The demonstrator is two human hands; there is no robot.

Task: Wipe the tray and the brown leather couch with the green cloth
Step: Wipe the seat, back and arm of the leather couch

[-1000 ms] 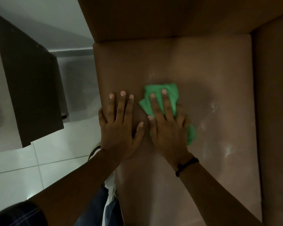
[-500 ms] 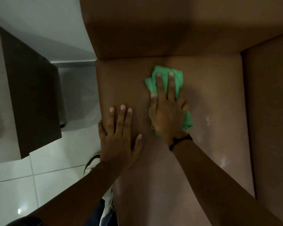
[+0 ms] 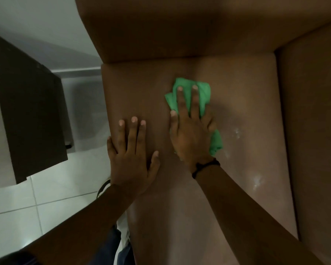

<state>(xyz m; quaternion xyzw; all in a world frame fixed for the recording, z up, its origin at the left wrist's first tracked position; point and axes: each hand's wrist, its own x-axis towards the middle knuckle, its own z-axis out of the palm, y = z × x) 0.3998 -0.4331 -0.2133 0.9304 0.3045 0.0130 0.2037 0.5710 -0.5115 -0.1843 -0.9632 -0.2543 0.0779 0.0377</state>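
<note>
The brown leather couch (image 3: 245, 104) fills the middle and right of the head view, its seat cushion facing me and its backrest above. My right hand (image 3: 189, 131) lies flat on the green cloth (image 3: 203, 94), pressing it onto the cushion near the backrest; the cloth shows past the fingertips and beside the wrist. My left hand (image 3: 131, 155) rests palm down with fingers spread on the cushion's left part, beside the right hand and holding nothing. A dark band circles my right wrist. No tray is in view.
A dark wooden cabinet (image 3: 27, 111) stands on the left over a white tiled floor (image 3: 36, 207). The couch armrest (image 3: 313, 131) rises at the right. Pale shiny streaks (image 3: 256, 178) mark the cushion's right side. My trousers and a shoe show by the couch's front left.
My right hand slid the green cloth forward toward the backrest, then came back a little. My left hand stayed planted on the cushion.
</note>
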